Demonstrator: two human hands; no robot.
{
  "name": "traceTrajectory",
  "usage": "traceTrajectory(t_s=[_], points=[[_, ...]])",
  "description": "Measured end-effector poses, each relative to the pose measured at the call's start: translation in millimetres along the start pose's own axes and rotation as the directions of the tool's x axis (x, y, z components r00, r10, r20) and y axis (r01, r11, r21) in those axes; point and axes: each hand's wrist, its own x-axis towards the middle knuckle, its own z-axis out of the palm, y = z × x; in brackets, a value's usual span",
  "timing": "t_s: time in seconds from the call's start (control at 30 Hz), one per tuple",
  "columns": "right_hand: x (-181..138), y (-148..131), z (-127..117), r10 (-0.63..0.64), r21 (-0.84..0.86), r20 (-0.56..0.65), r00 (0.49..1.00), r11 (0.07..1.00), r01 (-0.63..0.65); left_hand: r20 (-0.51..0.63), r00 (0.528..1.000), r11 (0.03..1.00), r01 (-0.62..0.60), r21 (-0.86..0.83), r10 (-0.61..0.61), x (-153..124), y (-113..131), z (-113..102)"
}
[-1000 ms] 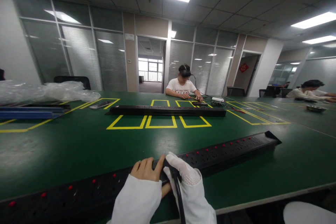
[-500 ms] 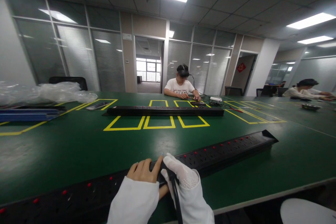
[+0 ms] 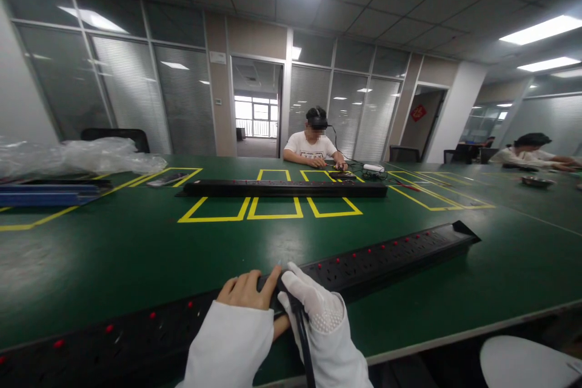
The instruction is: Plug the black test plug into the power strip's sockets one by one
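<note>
A long black power strip (image 3: 386, 251) with red switches lies slanted along the near edge of the green table (image 3: 136, 254). My left hand (image 3: 248, 292), bare with a white sleeve, curls over the strip's top near its middle. Right beside it my right hand (image 3: 313, 306), in a white glove, is closed on a black tool or cable (image 3: 302, 339) that runs down toward me, its tip at the strip.
A second black power strip (image 3: 284, 188) lies across yellow tape boxes mid-table. Clear plastic wrap (image 3: 82, 156) and blue bars (image 3: 45, 196) sit at the left. One person sits at the far side, another at the right. A white seat edge (image 3: 527, 364) shows bottom right.
Both hands keep their place on the strip; the view has tilted up slightly and shifted a little.
</note>
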Motion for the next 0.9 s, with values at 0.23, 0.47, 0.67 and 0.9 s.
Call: traceTrajectory(t_s=[0.23, 0.47, 0.67, 0.9], points=[[0.7, 0.8, 3.7, 0.132, 0.174, 0.007, 0.991, 0.976, -0.132, -0.048, 0.999, 1.000, -0.023, 0.018, 0.024, -1.8, 0.0, 3.3], [-0.9, 6.2, -2.4, 0.053, 0.049, 0.085, 0.995, 0.997, -0.058, -0.030, 0.999, 0.999, -0.034, -0.023, 0.033, -1.7, -1.4, -2.7], [0.4, 5.5, 2.0, 0.167, 0.192, 0.042, 0.985, 0.966, -0.172, -0.015, 1.000, 1.000, -0.010, -0.017, 0.010, -1.9, -0.3, -2.0], [5.7, 2.9, -8.3, 0.047, 0.082, 0.128, 0.991, 0.995, -0.057, 0.014, 1.000, 1.000, -0.019, -0.011, 0.019, 1.9, -0.6, -1.7]])
